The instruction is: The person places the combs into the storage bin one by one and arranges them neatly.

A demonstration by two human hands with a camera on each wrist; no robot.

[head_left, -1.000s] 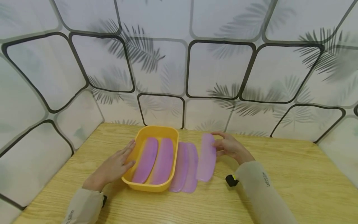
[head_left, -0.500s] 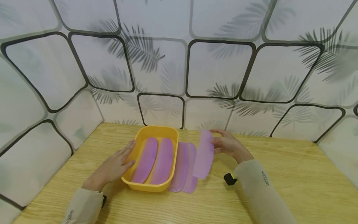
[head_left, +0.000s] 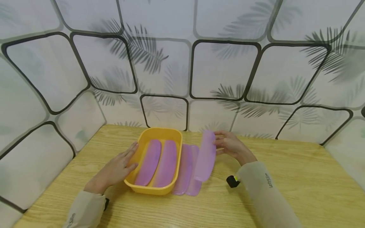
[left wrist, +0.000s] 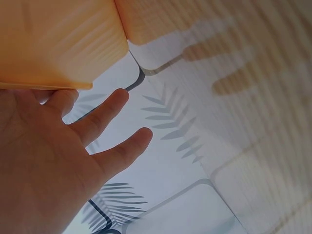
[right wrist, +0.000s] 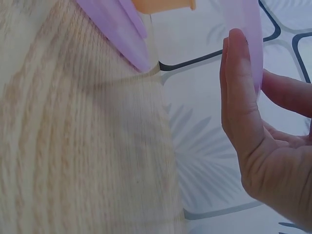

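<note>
My right hand [head_left: 232, 147] pinches a translucent purple comb [head_left: 206, 156] by its right edge, thumb on one face and fingers on the other. In the right wrist view this comb [right wrist: 246, 22] stands on edge between thumb and fingertips. Its lower end overlaps two more purple combs [head_left: 182, 174] that lie side by side on the table, right of a yellow plastic basin [head_left: 154, 191]. Two further combs [head_left: 149, 163] lie inside the basin. My left hand [head_left: 118, 167] rests against the basin's left rim with fingers extended; the left wrist view shows them spread below the basin wall [left wrist: 58, 44].
The wood-grain table [head_left: 299, 180] meets a patterned wall covering [head_left: 222, 72] close behind the basin. A second patterned wall [head_left: 34, 82] rises at the left. A black wrist camera [head_left: 233, 181] hangs at the right sleeve [head_left: 265, 186].
My right hand has moved slightly left and up, carrying the comb toward the two combs beside the basin. The left hand and the basin have stayed in place.
</note>
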